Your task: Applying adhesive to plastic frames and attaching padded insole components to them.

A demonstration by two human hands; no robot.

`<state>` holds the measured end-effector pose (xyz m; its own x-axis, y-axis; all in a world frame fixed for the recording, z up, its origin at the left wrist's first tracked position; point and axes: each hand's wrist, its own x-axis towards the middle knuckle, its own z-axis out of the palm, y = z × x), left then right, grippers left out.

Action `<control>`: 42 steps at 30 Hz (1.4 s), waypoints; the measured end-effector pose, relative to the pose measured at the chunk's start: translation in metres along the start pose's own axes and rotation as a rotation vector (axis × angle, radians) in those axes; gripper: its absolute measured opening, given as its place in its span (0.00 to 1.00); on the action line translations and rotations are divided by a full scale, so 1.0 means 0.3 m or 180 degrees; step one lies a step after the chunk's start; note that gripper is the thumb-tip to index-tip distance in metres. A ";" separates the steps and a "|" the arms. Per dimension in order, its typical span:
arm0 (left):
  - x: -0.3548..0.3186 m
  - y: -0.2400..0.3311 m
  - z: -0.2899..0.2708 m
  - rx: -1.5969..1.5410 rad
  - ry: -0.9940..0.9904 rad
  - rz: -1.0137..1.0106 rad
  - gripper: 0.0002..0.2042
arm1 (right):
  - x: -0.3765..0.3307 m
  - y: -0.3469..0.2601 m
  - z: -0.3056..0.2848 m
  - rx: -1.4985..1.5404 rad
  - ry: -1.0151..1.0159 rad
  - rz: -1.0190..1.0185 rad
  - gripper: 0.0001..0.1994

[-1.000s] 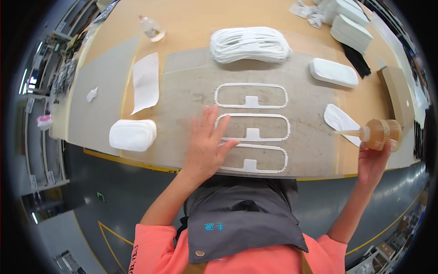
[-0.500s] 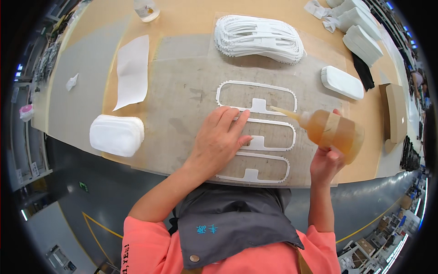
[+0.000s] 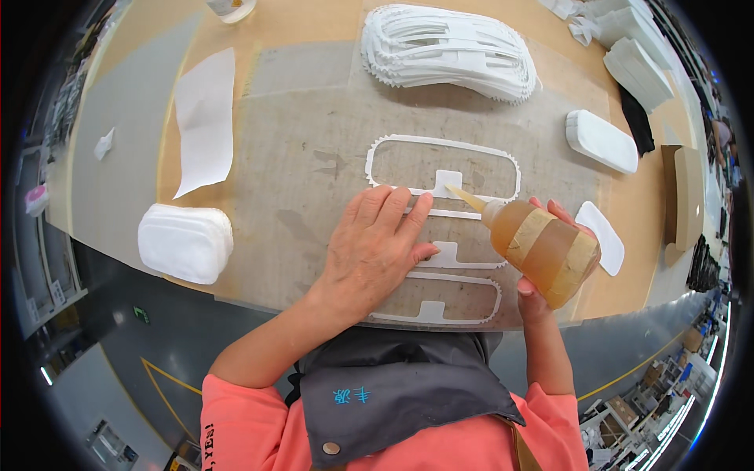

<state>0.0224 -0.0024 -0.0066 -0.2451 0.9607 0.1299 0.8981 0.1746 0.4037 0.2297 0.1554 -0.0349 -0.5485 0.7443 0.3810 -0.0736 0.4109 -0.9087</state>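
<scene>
Frames (image 3: 444,169) between stack (image 3: 449,49); apron (image 3: 393,385)

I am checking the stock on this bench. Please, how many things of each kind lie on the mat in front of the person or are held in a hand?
White flat frames laid out singly: 3 (far, middle, near)
Stack of white frames: 1
Amber squeeze bottle, in the right hand: 1
Total: 5

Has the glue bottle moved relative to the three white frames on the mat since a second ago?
Yes. The amber glue bottle in the right hand came in from the table's right edge; its nozzle now touches the farthest white frame.
</scene>
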 end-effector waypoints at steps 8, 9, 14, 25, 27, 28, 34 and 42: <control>0.011 0.003 -0.006 0.0034 -0.0073 0.0029 0.31 | -0.007 -0.012 0.010 -0.0068 0.0150 0.0259 0.58; 0.010 0.002 -0.006 0.0042 -0.0064 0.0027 0.31 | -0.005 -0.002 0.020 -0.0086 0.0136 0.0212 0.58; 0.012 0.001 -0.013 0.0073 -0.0087 0.0039 0.32 | 0.004 -0.022 0.014 0.0207 0.0308 0.0510 0.56; -0.007 0.018 -0.029 -0.0099 0.0068 -0.0025 0.31 | 0.005 -0.016 0.024 0.0379 0.0360 0.0554 0.56; -0.024 0.025 -0.047 -0.0150 0.0057 0.0002 0.30 | 0.015 -0.009 0.021 0.0252 0.0456 0.0446 0.52; -0.033 0.026 -0.058 -0.0158 0.0060 0.0021 0.30 | 0.019 -0.009 0.022 0.0202 0.0509 0.0379 0.50; -0.138 0.042 -0.082 -0.0305 0.0330 -0.0061 0.24 | 0.047 -0.088 -0.018 0.2880 0.1309 0.2502 0.36; -0.243 0.080 -0.034 -0.0344 0.0460 0.0069 0.22 | -0.073 -0.215 -0.124 0.2470 0.1242 0.1323 0.38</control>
<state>0.0580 -0.0704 0.0028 -0.2830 0.9217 0.2653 0.8611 0.1223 0.4934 0.2775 0.1322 0.0218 -0.3497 0.9321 -0.0941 -0.5432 -0.2836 -0.7902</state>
